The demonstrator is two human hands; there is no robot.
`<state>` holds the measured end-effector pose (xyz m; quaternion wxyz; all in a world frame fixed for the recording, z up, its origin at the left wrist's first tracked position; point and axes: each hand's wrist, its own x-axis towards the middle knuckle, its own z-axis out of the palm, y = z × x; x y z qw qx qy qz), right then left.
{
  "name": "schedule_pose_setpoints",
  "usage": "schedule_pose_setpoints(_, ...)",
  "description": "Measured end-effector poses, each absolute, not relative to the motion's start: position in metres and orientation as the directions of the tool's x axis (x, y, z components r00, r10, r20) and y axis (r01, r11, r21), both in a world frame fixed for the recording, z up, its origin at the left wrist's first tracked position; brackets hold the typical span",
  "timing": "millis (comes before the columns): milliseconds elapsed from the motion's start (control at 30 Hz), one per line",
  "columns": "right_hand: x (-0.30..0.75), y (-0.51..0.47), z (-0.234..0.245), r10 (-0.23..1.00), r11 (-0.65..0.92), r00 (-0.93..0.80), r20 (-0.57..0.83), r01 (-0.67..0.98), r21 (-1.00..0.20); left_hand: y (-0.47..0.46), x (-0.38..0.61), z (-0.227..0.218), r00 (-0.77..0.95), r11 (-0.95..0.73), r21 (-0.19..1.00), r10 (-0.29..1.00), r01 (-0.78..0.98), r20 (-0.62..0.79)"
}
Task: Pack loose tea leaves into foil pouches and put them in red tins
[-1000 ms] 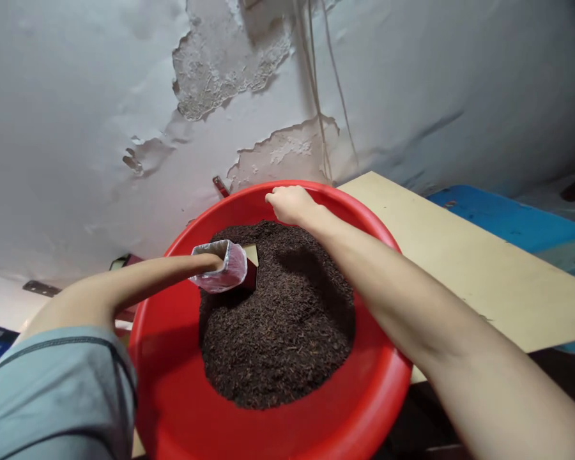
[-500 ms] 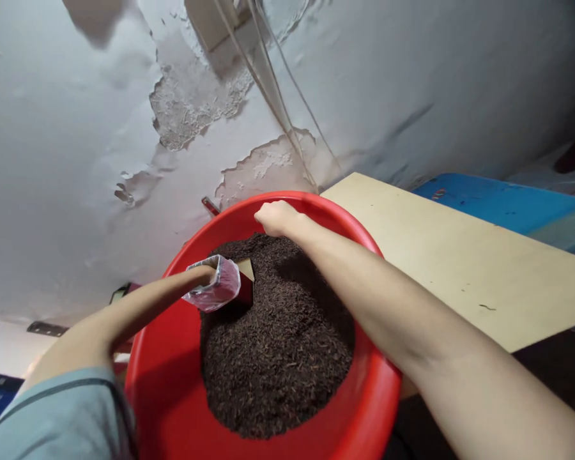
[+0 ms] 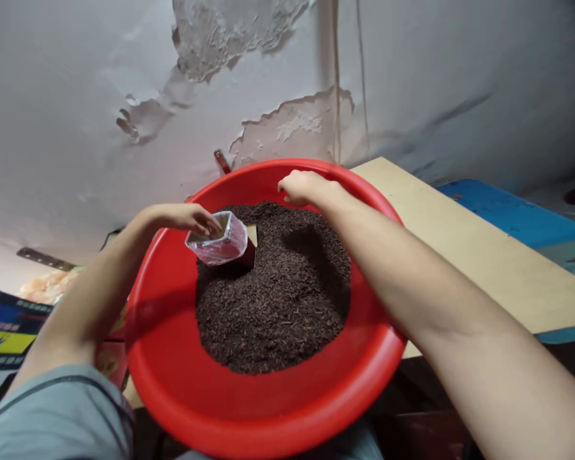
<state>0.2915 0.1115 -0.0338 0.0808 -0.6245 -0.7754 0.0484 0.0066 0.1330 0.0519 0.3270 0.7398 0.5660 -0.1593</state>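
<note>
A wide red plastic tub holds a heap of dark brown, dry, twisted bits that look like loose tea leaves. On the heap, at the left, lies a tilted box with a clear plastic bag lining it and folded over its mouth. My left hand is at that mouth, its fingers stretched apart and dipping into the opening. Over the far part of the heap hovers my right hand, near the tub's back wall. Its fingers are curled; what they hold, if anything, is hidden.
A pale wooden board extends right of the tub, above a blue surface. Behind stands a wall with peeling plaster and hanging cords. A printed blue and yellow package is at the left.
My left hand has drawn partly out of the lined box, so its fingers now show. My right hand remains over the far side, its fingers slightly looser. The view has tilted downward and rotated.
</note>
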Motion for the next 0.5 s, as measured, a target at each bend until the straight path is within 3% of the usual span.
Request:
schedule_pose_setpoints(100, 0.288, 0.116, -0.044, 0.984, 0.177, -0.179, 0.007, 0.971, -0.158, 0.124, -0.037, 0.063, 0.257, -0.183, 0.372, 0.953, 0.91, -0.16)
schedule_pose_setpoints(167, 0.283, 0.117, -0.052, 0.983, 0.149, -0.16, -0.086, 0.982, -0.117, 0.12, -0.066, 0.051, 0.111, -0.117, 0.473, 0.993, 0.873, 0.04)
schedule_pose_setpoints(233, 0.275, 0.116, -0.058, 0.963, 0.175, -0.183, -0.2, 0.983, -0.06, 0.121, -0.089, 0.028, 0.061, -0.057, 0.537, 0.998, 0.841, 0.011)
schedule_pose_setpoints(267, 0.27, 0.115, -0.061, 0.944, 0.198, -0.205, -0.259, 0.979, -0.05, 0.124, -0.098, 0.015, 0.126, -0.067, 0.557, 0.99, 0.828, -0.068)
schedule_pose_setpoints(367, 0.253, 0.11, -0.07, 0.876, 0.235, -0.266, -0.401, 0.964, -0.127, 0.13, -0.107, -0.024, 0.504, -0.205, 0.699, 0.826, 0.686, -0.253)
schedule_pose_setpoints(433, 0.241, 0.106, -0.078, 0.855, 0.251, -0.31, -0.416, 0.949, -0.191, 0.131, -0.099, -0.043, 0.66, -0.261, 0.817, 0.729, 0.513, -0.182)
schedule_pose_setpoints(500, 0.229, 0.101, -0.086, 0.856, 0.288, -0.357, -0.375, 0.93, -0.229, 0.13, -0.087, -0.057, 0.674, -0.269, 0.879, 0.734, 0.394, -0.078)
